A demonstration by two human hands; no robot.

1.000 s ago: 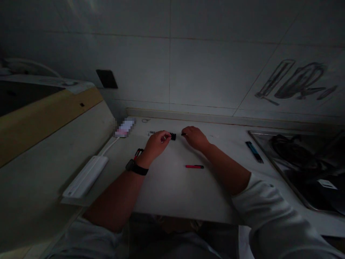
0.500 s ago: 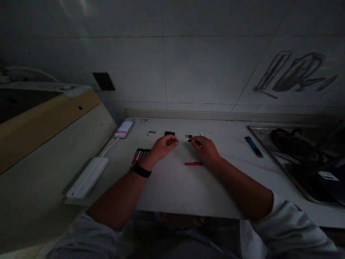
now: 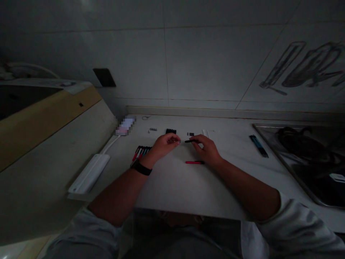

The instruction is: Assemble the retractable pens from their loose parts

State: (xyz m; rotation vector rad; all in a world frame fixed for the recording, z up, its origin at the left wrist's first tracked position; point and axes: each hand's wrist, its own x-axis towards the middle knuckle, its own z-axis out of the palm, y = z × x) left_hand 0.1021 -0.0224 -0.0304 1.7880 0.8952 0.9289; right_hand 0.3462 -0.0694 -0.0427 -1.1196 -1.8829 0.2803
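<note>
My right hand (image 3: 207, 146) pinches a short black pen part (image 3: 189, 141), its free end pointing left. Across a small gap, my left hand (image 3: 167, 144) has thumb and fingertips pressed together; whatever is between them is too small to make out. A red pen barrel with a dark end (image 3: 194, 162) lies on the table below my right hand. Black pen parts (image 3: 171, 131) stand in a row just beyond my left hand. Several red, white and teal pens (image 3: 140, 151) lie side by side by my left wrist, partly hidden by it. Tiny dark pieces (image 3: 191, 134) lie beyond my right hand.
Small springs (image 3: 153, 129) lie at the back left, and thin white sticks (image 3: 205, 133) at the back right. A white power strip (image 3: 90, 174) and a blurred phone (image 3: 126, 125) are on the left. To the right lie a blue packet (image 3: 258, 146) and a metal-rimmed sink (image 3: 285, 167).
The black part now sticks out farther left from my right fingertips. My left hand has stayed almost in place, fingers still pinched. The camera view has shifted slightly.
</note>
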